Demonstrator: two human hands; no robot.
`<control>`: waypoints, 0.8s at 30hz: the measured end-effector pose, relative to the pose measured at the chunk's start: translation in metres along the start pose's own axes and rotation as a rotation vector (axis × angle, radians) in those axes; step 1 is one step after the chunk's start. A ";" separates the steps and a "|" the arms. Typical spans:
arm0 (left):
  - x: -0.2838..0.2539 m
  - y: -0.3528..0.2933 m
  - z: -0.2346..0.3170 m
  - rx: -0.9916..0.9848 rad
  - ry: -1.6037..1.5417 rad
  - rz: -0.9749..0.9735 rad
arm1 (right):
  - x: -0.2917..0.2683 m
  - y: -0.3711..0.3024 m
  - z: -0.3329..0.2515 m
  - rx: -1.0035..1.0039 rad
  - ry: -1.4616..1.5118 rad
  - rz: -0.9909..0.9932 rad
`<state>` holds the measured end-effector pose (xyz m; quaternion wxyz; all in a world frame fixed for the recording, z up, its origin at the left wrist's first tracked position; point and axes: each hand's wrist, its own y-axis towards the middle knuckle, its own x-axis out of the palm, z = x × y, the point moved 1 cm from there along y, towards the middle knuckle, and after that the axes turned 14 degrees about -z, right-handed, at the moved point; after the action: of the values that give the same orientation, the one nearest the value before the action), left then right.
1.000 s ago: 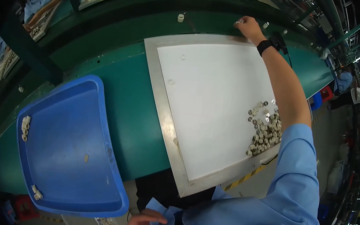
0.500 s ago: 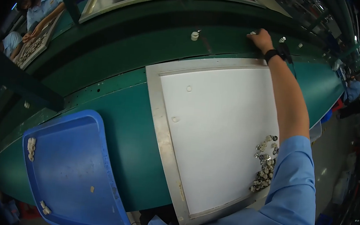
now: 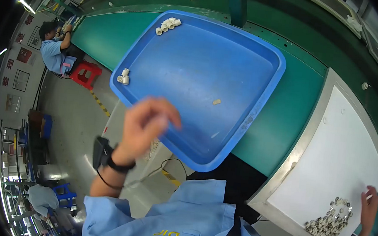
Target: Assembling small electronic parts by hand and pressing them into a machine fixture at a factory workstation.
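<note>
My left hand (image 3: pixel 147 125), blurred by motion, hovers over the near left rim of a blue tray (image 3: pixel 263 98). Its fingers are bent, the thumb stands apart, and I see nothing held. Short white cylinders (image 3: pixel 167 26) line the tray's far left corner, and a few more white cylinders (image 3: pixel 123 77) sit at its left side. A small tan piece (image 3: pixel 217 101) lies on the tray floor. At far right, my right hand (image 3: pixel 368 206) is open above a white framed board (image 3: pixel 326 158), beside a pile of small round cream and silver pieces (image 3: pixel 330 222).
A green table (image 3: pixel 269 139) carries tray and board. A green post (image 3: pixel 236 6) rises behind the tray. White cylinders (image 3: pixel 365 86) stand on the green ledge at back. A person in blue (image 3: pixel 54 52) works at far left near a red stool (image 3: pixel 85 74).
My view has swung left, bringing the tray to the middle. My right hand has come back from the far ledge to the board's right side. My left hand has risen to the tray.
</note>
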<state>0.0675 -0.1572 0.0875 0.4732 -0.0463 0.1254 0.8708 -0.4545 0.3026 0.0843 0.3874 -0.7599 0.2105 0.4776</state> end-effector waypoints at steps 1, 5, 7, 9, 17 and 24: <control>-0.024 0.008 -0.008 -0.024 0.270 0.086 | 0.010 -0.021 -0.013 0.002 0.010 0.013; -0.125 0.002 -0.036 -0.101 0.986 0.339 | 0.050 -0.057 -0.033 -0.060 0.137 -0.033; -0.169 -0.019 -0.051 -0.154 1.325 0.333 | 0.068 -0.061 -0.041 -0.121 0.192 0.022; -0.174 -0.022 -0.056 -0.202 1.339 0.314 | 0.079 -0.064 -0.047 -0.143 0.175 0.062; -0.170 -0.017 -0.045 -0.474 1.501 0.259 | 0.081 -0.071 -0.066 -0.267 0.121 0.264; -0.164 -0.005 -0.052 -0.498 1.656 0.151 | 0.081 -0.072 -0.057 -0.315 0.190 0.245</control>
<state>0.1598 -0.3010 0.0689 0.1467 -0.7592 0.2378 0.5879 -0.3358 0.3054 0.0539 0.1816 -0.8214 0.2596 0.4743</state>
